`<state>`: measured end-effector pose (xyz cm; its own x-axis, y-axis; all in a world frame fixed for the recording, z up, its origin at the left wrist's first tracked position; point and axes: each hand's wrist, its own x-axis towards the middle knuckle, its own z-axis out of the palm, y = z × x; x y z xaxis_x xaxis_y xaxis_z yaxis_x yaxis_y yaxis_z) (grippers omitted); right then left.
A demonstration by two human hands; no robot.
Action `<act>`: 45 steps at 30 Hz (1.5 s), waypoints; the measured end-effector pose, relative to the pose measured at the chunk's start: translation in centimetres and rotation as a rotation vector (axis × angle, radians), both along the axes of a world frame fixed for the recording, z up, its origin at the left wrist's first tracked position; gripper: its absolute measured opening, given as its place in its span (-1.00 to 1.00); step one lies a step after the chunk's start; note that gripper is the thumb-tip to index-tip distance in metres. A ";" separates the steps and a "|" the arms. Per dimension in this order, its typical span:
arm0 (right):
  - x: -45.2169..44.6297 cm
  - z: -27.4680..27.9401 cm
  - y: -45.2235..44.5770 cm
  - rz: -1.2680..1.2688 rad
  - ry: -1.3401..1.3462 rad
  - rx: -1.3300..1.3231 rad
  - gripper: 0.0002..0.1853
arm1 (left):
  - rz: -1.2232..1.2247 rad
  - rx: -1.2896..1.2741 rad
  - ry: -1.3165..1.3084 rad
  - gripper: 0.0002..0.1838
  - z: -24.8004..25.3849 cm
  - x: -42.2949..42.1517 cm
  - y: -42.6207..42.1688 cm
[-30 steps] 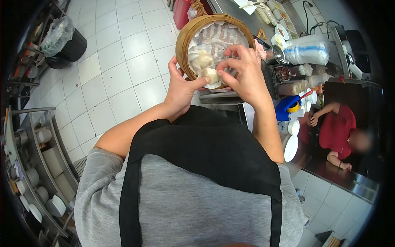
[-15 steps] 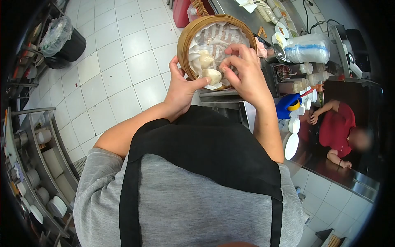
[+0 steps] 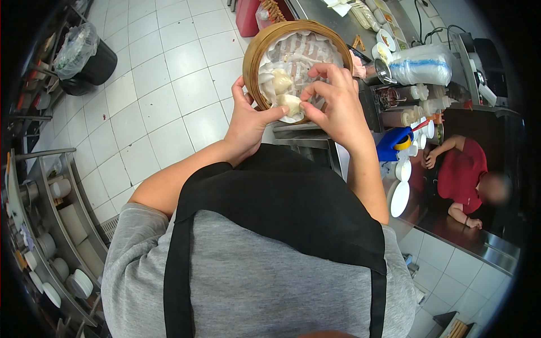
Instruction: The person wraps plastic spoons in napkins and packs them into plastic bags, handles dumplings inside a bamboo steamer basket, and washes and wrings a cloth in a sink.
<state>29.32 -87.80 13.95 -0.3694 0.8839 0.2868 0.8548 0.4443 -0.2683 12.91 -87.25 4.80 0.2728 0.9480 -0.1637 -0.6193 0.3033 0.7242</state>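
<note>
A round bamboo steamer [image 3: 252,63] lined with perforated white paper [image 3: 298,49] is in front of me, tilted toward me. Two pale dumplings lie near its lower left side: one dumpling [image 3: 281,81] above, and a nearer dumpling [image 3: 291,102] below it. My left hand [image 3: 246,123] grips the steamer's rim, its thumb reaching over to the nearer dumpling. Thumb and index finger of my right hand [image 3: 340,110] pinch the right edge of that dumpling, while the other fingers curl above the liner.
A steel counter [image 3: 311,12] at upper right holds small bowls, squeeze bottles [image 3: 418,92] and wrapped plastic [image 3: 422,67]. A person in a red shirt [image 3: 459,169] leans at a surface on the right. Shelves with dishes [image 3: 79,281] and a black bin [image 3: 100,63] stand left.
My right thumb and index finger have shifted slightly left and closed on the edge of the nearer dumpling. My left hand and the steamer stay in place.
</note>
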 end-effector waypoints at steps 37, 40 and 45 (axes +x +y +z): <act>0.0 -0.7 -0.4 -0.047 0.362 -0.167 -0.64 | -0.079 -0.039 -0.045 -0.03 0.0 -0.1 0.3; -0.1 -0.7 -0.4 -0.061 0.312 -0.189 -0.61 | -0.074 -0.032 -0.032 -0.01 0.0 -0.1 0.3; -0.3 -0.9 -0.3 -0.098 0.378 -0.178 -0.64 | -0.071 -0.026 -0.017 0.00 0.0 -0.1 0.2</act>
